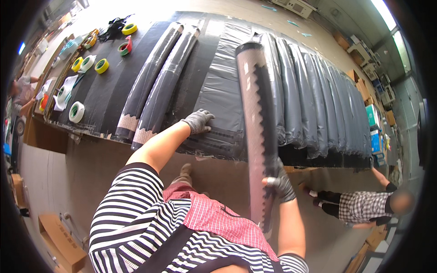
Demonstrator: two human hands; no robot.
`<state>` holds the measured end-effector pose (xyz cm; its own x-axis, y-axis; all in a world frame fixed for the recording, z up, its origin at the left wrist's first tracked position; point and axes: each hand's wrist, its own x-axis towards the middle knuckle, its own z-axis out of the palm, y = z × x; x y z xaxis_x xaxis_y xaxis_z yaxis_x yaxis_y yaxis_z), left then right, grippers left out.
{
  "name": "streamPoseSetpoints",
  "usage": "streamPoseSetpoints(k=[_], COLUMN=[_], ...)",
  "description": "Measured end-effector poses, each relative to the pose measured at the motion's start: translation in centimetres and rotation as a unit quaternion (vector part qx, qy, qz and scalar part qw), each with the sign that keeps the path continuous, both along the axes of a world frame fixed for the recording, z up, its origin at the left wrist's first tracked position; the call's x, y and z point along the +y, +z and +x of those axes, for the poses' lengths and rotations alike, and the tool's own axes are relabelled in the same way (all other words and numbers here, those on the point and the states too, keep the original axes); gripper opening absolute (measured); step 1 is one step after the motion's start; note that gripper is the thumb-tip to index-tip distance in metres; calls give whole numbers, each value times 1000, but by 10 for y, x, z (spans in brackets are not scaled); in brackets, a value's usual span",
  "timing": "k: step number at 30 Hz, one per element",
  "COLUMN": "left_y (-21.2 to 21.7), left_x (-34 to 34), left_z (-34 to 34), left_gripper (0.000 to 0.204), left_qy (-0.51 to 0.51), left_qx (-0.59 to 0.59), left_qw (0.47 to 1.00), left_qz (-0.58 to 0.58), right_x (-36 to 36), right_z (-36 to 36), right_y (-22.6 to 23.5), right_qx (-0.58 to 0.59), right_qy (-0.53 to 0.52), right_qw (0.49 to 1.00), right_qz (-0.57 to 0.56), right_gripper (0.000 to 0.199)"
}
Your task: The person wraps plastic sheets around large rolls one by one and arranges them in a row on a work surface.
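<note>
My right hand, in a grey work glove, is wrapped round the lower part of a long roll. The roll is pale pinkish with a black zigzag-edged band along its side, and it is tilted up over the table. My left hand, also gloved, lies on the table near its front edge with nothing in it, fingers stretched out. It touches the left side of a flat grey plastic sheet. Left of it lie two plastic-wrapped dark rolls with pale patterned ends.
Several grey plastic-wrapped rolls lie side by side on the black-topped table. Tape rolls, such as a yellow one and a white one, are at the left. Another person stands at the right; a cardboard box is on the floor.
</note>
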<state>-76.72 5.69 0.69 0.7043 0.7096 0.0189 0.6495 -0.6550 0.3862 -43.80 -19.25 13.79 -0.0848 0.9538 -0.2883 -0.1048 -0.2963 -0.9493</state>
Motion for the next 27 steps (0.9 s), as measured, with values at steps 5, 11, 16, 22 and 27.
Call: streamPoseSetpoints(k=[5,11,16,22,27], left_y=[-2,-107,-80,-14,51], left_x=[10,75,100,82,62], left_z=[29,2,-1,-7,-4], left_gripper=[26,24,20,16,14], left_qy=[-66,-43,99,0,-86], left_qx=[145,-207,-337,-190,-122], left_qw=[987,947,668,911,989], left_qz=[30,-240,-656,-366,-17], right_x=[-98,-151,-167,-170,-146], right_z=[-42,-89,-119,-131,-133], right_y=[-35,-67,-59,-20,24], right_qx=[73,-56,-159,-140,49], right_qy=[-54,-49,-47,-50,-60], right_qw=[989,994,983,976,971], right_qz=[-114,-83,-85,-159,-225], right_gripper=[115,113,108,104,96])
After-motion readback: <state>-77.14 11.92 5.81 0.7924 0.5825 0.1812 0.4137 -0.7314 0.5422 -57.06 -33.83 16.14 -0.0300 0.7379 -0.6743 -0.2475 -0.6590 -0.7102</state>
